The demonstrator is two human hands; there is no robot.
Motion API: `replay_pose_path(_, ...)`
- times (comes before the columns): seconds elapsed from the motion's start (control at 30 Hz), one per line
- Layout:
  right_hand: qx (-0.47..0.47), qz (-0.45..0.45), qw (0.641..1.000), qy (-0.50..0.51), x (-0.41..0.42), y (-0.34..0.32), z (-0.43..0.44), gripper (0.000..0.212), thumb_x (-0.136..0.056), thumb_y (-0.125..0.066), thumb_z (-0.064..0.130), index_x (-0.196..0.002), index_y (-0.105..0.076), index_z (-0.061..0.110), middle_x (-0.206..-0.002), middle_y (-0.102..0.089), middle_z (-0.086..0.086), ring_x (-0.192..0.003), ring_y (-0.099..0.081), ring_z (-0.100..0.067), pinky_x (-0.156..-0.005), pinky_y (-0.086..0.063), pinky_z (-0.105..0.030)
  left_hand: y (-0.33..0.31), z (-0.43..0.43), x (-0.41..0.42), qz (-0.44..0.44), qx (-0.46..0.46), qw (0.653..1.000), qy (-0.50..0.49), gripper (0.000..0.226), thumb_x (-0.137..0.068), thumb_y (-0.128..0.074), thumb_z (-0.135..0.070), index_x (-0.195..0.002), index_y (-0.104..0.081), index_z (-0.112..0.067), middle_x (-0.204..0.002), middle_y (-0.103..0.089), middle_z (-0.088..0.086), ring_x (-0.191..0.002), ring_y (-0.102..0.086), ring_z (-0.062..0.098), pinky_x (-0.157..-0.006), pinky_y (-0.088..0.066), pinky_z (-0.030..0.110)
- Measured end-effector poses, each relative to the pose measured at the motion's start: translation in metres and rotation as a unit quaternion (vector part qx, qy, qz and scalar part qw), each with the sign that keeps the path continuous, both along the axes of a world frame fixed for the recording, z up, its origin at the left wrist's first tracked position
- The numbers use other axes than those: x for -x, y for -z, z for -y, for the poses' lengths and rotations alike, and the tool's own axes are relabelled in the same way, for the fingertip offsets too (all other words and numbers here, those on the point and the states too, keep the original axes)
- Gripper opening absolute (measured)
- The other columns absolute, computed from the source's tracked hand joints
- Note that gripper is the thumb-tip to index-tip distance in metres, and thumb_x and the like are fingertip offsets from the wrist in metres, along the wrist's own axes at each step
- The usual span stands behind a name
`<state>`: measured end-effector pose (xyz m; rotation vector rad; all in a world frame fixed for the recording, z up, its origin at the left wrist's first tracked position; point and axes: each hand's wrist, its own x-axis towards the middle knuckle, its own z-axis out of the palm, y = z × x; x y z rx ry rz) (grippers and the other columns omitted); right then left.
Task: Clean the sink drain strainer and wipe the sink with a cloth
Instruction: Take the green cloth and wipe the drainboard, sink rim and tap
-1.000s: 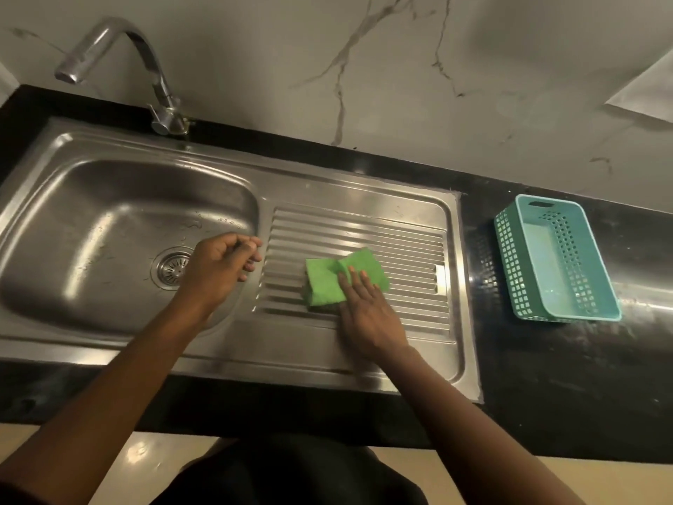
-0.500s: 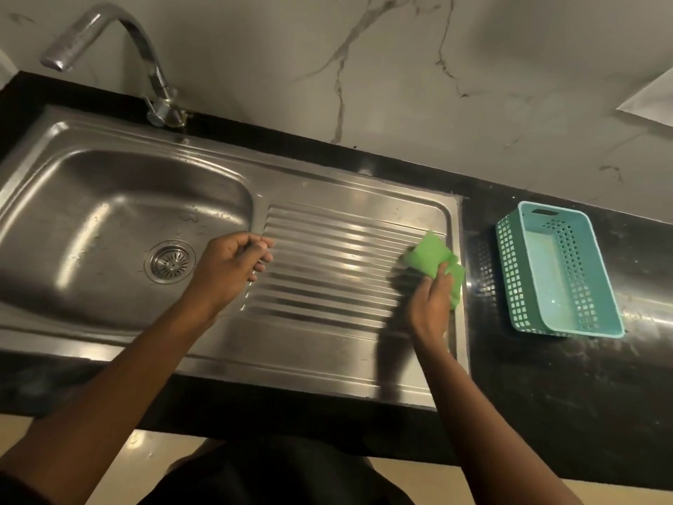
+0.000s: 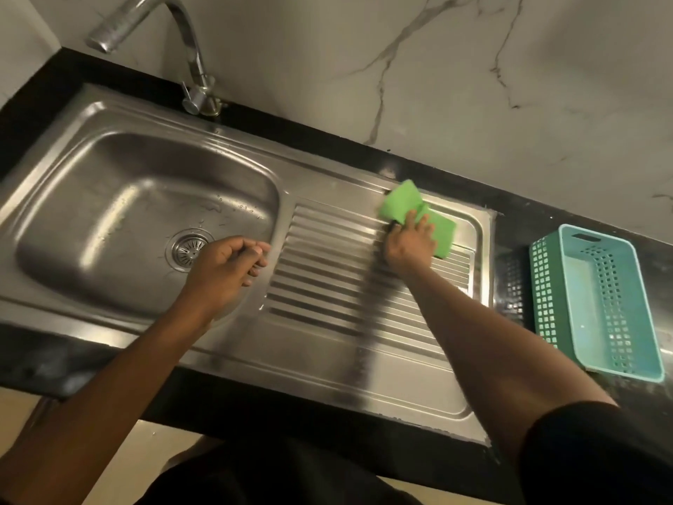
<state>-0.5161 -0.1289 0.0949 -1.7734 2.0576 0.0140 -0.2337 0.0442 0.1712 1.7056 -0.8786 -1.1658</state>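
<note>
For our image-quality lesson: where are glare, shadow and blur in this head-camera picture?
Head view: glare streaks the stainless steel sink basin; the right hand, on the green cloth, throws a dark shadow down the ribbed steel drainboard; the left hand looks slightly blurred.

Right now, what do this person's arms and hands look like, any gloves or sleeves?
Both hands are bare: no gloves, rings or watch on the left hand or the right hand. The forearms are uncovered; a black sleeve shows only high on the right arm.
</note>
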Motion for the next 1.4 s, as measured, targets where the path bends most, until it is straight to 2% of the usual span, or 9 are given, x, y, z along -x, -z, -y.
replay_pose_path(0.2, -0.034, 0.035, 0.963, -0.266, -0.131, 0.001, -0.027, 0.062, -0.111, -0.024, 0.039, -0.168, -0.005, 0.023, -0.176, 0.005, -0.012, -0.162, 0.006, -0.034, -0.131, -0.001, -0.052, -0.007, -0.002, -0.001, 0.013, -0.004, 1.000, 0.006, 0.020, -0.103, -0.057, -0.010, -0.109, -0.076, -0.009, -0.095, -0.075, 0.013, -0.082, -0.064, 0.021, -0.068, -0.053, 0.026)
replay_pose_path(0.4, -0.005, 0.015, 0.937, -0.350, -0.086, 0.000, -0.016, 0.061, -0.111, -0.025, 0.042, -0.168, -0.007, 0.028, -0.176, -0.011, -0.003, -0.163, -0.005, -0.020, -0.132, -0.006, -0.045, -0.013, 0.005, 0.002, 0.008, 0.001, 1.000, 0.004, 0.021, -0.103, -0.056, -0.008, -0.111, -0.075, -0.005, -0.101, -0.074, 0.022, -0.087, -0.062, 0.026, -0.070, -0.051, 0.030)
replay_pose_path(0.6, 0.030, 0.005, 0.965, -0.261, -0.003, 0.011, -0.012, 0.061, -0.111, -0.022, 0.046, -0.168, -0.002, 0.032, -0.176, -0.010, -0.001, -0.163, -0.004, -0.019, -0.132, -0.006, -0.044, -0.009, 0.006, 0.002, 0.006, -0.007, 1.000, 0.016, 0.020, -0.103, -0.056, -0.008, -0.110, -0.075, -0.005, -0.100, -0.074, 0.022, -0.085, -0.062, 0.024, -0.069, -0.051, 0.029)
replay_pose_path(0.83, 0.032, -0.053, 0.996, -0.058, 0.101, 0.003, -0.003, 0.062, -0.112, -0.025, 0.040, -0.168, -0.007, 0.023, -0.175, -0.013, -0.009, -0.162, -0.010, -0.028, -0.131, -0.012, -0.051, 0.002, 0.002, -0.017, 0.006, -0.013, 1.000, 0.009, 0.019, -0.103, -0.058, -0.008, -0.107, -0.076, -0.010, -0.095, -0.076, 0.018, -0.080, -0.064, 0.021, -0.068, -0.052, 0.031)
replay_pose_path(0.93, 0.047, -0.058, 0.995, 0.062, 0.086, 0.007, 0.005, 0.062, -0.111, -0.026, 0.036, -0.167, -0.014, 0.013, -0.174, -0.014, -0.016, -0.161, -0.011, -0.035, -0.130, -0.008, -0.053, 0.003, 0.005, -0.022, 0.006, -0.011, 1.000, 0.011, 0.019, -0.103, -0.058, -0.010, -0.107, -0.077, -0.010, -0.092, -0.077, 0.012, -0.080, -0.065, 0.020, -0.070, -0.053, 0.032)
replay_pose_path(1.07, 0.002, 0.030, 0.970, 0.243, -0.004, -0.003, 0.039, 0.063, -0.110, -0.029, 0.033, -0.167, -0.012, 0.013, -0.175, -0.007, -0.014, -0.161, -0.004, -0.040, -0.129, -0.007, -0.058, 0.001, 0.008, -0.029, -0.002, -0.006, 1.000, 0.003, 0.019, -0.103, -0.059, -0.012, -0.107, -0.077, -0.012, -0.089, -0.077, 0.006, -0.080, -0.066, 0.017, -0.071, -0.054, 0.032)
replay_pose_path(1.17, 0.006, 0.028, 0.985, 0.172, -0.071, 0.001, 0.039, 0.065, -0.110, -0.028, 0.035, -0.167, -0.007, 0.011, -0.175, -0.005, -0.015, -0.161, -0.003, -0.042, -0.129, -0.008, -0.058, 0.002, 0.005, -0.035, -0.003, -0.010, 1.000, 0.003, 0.019, -0.102, -0.059, -0.013, -0.106, -0.078, -0.015, -0.087, -0.078, 0.001, -0.079, -0.068, 0.012, -0.073, -0.055, 0.034)
replay_pose_path(1.27, 0.015, 0.014, 1.000, 0.001, -0.130, 0.011, 0.018, 0.066, -0.110, -0.024, 0.040, -0.167, -0.006, 0.014, -0.175, -0.003, -0.015, -0.161, -0.002, -0.042, -0.129, -0.008, -0.058, 0.004, 0.004, -0.039, -0.006, -0.016, 1.000, -0.004, 0.019, -0.102, -0.059, -0.012, -0.105, -0.078, -0.015, -0.085, -0.077, -0.001, -0.077, -0.067, 0.011, -0.074, -0.055, 0.035)
replay_pose_path(1.4, -0.001, 0.050, 0.968, -0.246, -0.181, 0.014, -0.002, 0.063, -0.109, -0.022, 0.048, -0.167, -0.016, 0.024, -0.176, -0.006, -0.008, -0.162, 0.001, -0.034, -0.131, -0.005, -0.053, 0.002, 0.007, -0.040, 0.003, -0.018, 1.000, 0.002, 0.019, -0.102, -0.059, -0.013, -0.107, -0.078, -0.013, -0.086, -0.077, 0.000, -0.078, -0.068, 0.011, -0.073, -0.055, 0.034)
